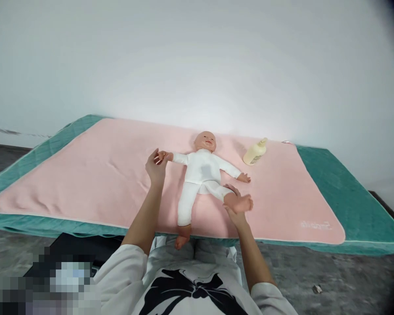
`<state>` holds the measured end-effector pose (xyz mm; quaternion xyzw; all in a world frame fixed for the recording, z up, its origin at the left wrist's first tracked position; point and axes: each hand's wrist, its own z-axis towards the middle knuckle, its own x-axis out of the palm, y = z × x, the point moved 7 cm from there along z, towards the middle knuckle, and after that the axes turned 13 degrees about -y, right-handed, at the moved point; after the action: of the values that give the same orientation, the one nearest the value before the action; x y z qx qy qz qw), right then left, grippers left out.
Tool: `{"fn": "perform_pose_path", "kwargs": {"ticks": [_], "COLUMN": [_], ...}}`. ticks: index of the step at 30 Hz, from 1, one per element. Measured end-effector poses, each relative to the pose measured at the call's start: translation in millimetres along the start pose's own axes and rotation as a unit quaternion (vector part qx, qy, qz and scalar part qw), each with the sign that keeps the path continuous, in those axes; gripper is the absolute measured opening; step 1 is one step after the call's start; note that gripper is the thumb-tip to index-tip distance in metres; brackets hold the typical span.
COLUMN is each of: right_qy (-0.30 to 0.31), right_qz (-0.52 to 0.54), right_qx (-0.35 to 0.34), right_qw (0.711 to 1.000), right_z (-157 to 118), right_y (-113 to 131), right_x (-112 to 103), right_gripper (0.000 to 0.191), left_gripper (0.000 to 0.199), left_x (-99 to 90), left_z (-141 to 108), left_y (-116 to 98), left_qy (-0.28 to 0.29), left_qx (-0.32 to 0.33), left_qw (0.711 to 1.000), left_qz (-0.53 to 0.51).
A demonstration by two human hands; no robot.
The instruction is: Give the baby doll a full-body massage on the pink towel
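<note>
Gripping doll's hand [162,155]: left hand [156,169] | cupping doll's ankle [231,201], partly hidden behind it: right hand [237,216] | bottle label [256,159] illegible

The doll [202,168] lay on the mat [85,175] mid-frame, the bottle [255,154] to its right, the wall [184,61] behind them.

Your doll [206,141] is peachy pink with red lips, and its suit [192,175] is white with 1 gray patch. Your blanket [85,170] is plain pink with a whitish edge and pale letters. The green mattress [341,188] has faint stitched lines. Your bottle [254,153] is light yellow with dark writing. Your white shirt [200,267] has 1 big black shape. The floor [292,271] is blotchy gray.
</note>
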<state>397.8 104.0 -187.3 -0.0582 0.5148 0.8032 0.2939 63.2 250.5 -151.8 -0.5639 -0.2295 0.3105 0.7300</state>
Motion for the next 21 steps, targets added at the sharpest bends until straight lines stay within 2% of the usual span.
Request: {"fn": "perform_pose_path", "kwargs": {"ticks": [3, 5, 7, 10, 15, 18, 21], "right_qy": [-0.005, 0.026, 0.066, 0.121, 0.18, 0.155, 0.119], "right_qz": [0.037, 0.048, 0.05, 0.042, 0.019, -0.006, -0.035], "right_qx": [0.0, 0.02, 0.033, 0.054, 0.096, 0.064, 0.025], "right_qw": [0.999, 0.998, 0.996, 0.99, 0.979, 0.986, 0.992], "right_z": [27.1, 44.2, 60.2, 80.4, 99.3, 107.3, 112.5], "right_y": [22.4, 33.1, 40.6, 40.6, 20.4, 15.3, 13.2], "right_x": [1.7, 8.0, 16.3, 29.2, 46.4, 48.9, 50.5], "right_gripper": [0.066, 0.061, 0.059, 0.062, 0.065, 0.066, 0.067], "left_gripper": [0.045, 0.034, 0.022, 0.014, 0.018, 0.021, 0.023], "left_x": [18.1, 32.0, 45.0, 56.1, 55.9, 53.9, 52.3], "left_z": [-28.2, -53.0, -79.8, -113.1, -135.7, -142.9, -145.5], "left_y": [-36.5, -55.5, -67.6, -71.5, -59.1, -52.5, -46.9], "left_qy": [0.037, 0.081, 0.129, 0.176, 0.207, 0.25, 0.276], "left_qx": [0.099, 0.184, 0.276, 0.379, 0.438, 0.455, 0.449], "left_qw": [0.994, 0.979, 0.952, 0.908, 0.874, 0.854, 0.848], "left_qz": [-0.021, -0.014, 0.002, 0.016, 0.032, 0.04, 0.054]}}
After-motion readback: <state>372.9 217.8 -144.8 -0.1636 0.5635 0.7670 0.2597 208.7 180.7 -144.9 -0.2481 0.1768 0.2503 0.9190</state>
